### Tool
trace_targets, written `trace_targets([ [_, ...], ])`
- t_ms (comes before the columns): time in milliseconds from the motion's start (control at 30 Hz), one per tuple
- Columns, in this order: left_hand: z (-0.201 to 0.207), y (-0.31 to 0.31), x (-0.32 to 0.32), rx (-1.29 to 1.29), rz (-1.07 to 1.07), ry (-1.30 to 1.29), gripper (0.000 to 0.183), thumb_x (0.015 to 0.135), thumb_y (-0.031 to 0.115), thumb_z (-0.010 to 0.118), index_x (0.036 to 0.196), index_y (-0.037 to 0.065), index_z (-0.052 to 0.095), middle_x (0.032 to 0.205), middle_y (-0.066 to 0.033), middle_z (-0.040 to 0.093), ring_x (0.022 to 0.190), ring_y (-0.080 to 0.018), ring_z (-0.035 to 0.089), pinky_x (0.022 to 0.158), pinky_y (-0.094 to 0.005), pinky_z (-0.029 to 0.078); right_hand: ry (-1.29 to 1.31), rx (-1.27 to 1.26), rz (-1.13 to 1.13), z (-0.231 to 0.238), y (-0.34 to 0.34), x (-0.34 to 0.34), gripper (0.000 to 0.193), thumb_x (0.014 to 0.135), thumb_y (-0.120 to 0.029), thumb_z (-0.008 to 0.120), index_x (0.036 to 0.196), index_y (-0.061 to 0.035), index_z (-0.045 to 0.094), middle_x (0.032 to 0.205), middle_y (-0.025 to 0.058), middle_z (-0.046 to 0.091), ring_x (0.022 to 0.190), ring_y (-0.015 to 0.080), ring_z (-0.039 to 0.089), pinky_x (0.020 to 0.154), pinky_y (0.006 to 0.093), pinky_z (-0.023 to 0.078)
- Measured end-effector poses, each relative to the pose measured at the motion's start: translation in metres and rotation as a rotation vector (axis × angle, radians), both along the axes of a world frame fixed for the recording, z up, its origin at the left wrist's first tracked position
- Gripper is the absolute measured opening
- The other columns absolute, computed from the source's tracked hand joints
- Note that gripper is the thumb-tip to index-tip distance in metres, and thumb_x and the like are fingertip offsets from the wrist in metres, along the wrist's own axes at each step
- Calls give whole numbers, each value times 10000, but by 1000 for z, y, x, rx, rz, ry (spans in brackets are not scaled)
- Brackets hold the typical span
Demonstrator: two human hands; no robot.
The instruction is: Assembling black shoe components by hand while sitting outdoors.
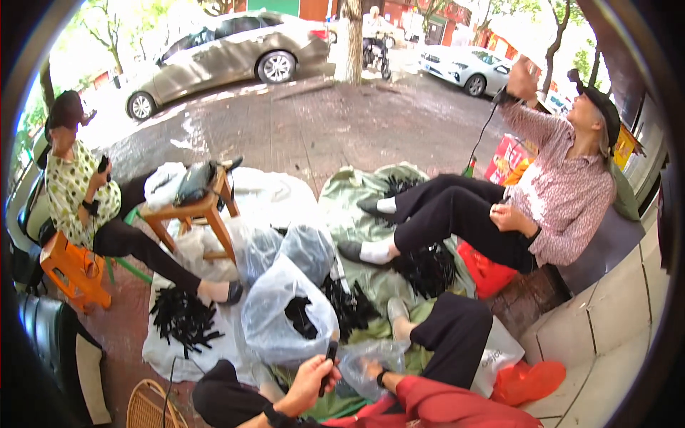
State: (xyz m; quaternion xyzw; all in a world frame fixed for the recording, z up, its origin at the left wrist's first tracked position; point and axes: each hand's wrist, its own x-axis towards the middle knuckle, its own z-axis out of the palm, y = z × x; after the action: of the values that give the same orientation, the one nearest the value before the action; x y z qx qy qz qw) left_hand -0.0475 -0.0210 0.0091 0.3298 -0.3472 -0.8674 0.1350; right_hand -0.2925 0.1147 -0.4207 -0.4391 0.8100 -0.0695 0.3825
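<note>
My left hand is closed around a small, long black piece that stands up from the fist; its kind is not clear. Close by on the right, my right hand reaches into a clear plastic bag, and its fingers are hidden there. Just beyond my hands, a larger clear plastic bag lies with its mouth open and black pieces inside. Beside it is a heap of black strip-like pieces. Another such heap spreads over a white sheet at the left.
One person sits left on an orange stool; another sits right, one arm raised. A wooden stool bears a dark bag. A wicker basket stands lower left, and a red bag lies lower right. Cars are parked beyond.
</note>
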Motion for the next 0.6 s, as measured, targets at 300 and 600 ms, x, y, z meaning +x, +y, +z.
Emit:
trace_targets([
  [300,-19,-1,21,-14,74,-111,218,876,207,440,1000,42,511,677,-24,557,519,-94,481,444,-198,375,-98,165,337,132,-54,81,405,803,-266,406,1173,-101,419,1213,255,377,1063,415,438,856,453,383],
  [600,-37,-8,18,-45,77,-127,185,877,146,420,995,8,457,688,-61,546,529,-96,466,416,-199,337,-125,273,615,146,-76,70,380,785,-263,434,1143,-133,449,1182,274,397,964,430,505,785,459,430],
])
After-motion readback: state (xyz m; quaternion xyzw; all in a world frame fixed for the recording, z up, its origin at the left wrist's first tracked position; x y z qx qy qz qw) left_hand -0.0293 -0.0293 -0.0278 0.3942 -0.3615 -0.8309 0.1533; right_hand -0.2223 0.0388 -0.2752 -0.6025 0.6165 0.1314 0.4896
